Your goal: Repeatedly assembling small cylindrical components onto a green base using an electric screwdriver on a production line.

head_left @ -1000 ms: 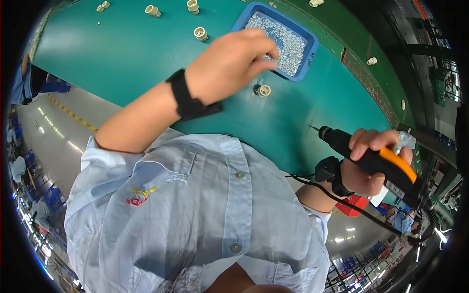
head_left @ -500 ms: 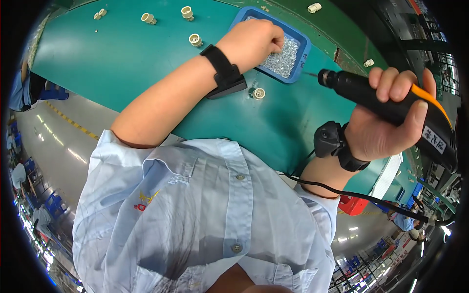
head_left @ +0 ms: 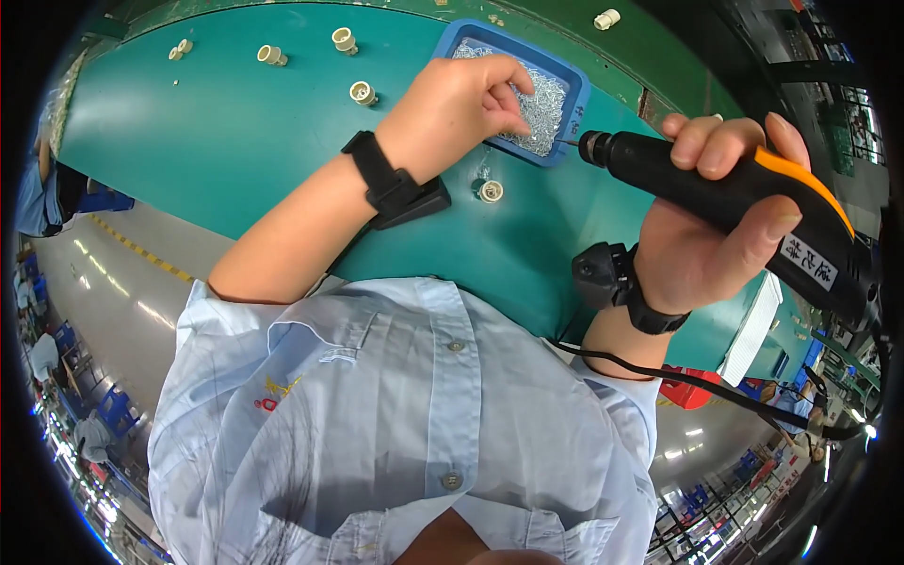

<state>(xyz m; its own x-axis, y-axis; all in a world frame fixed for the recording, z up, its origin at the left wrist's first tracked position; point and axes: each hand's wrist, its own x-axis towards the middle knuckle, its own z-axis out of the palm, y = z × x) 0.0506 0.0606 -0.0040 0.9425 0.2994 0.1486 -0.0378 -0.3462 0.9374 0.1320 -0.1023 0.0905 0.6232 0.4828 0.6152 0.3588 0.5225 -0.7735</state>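
A big green table (head_left: 217, 132) is spread under everything. On its far side a blue tray (head_left: 581, 94) is set, with low walls, and a heap of shiny metal bits (head_left: 544, 113) is kept in it (part of the heap is hidden by a hand). The black and orange power driver (head_left: 730, 198) is held up, and its thin tip is pointed at the tray's near right corner; whether they touch cannot be told. It is gripped by the right hand (head_left: 680, 252), with the fingers wrapped over it. The left hand (head_left: 461, 104) is held over the tray, its fingers half curled and a gap left before the thumb; whether any bits are pinched cannot be told. One cream cup (head_left: 491, 190) is placed just in front of the tray. Another cream cup (head_left: 363, 92) is seen left of the left hand, and what is inside is too small to tell. The metal bits, smallest of all, are piled every which way.
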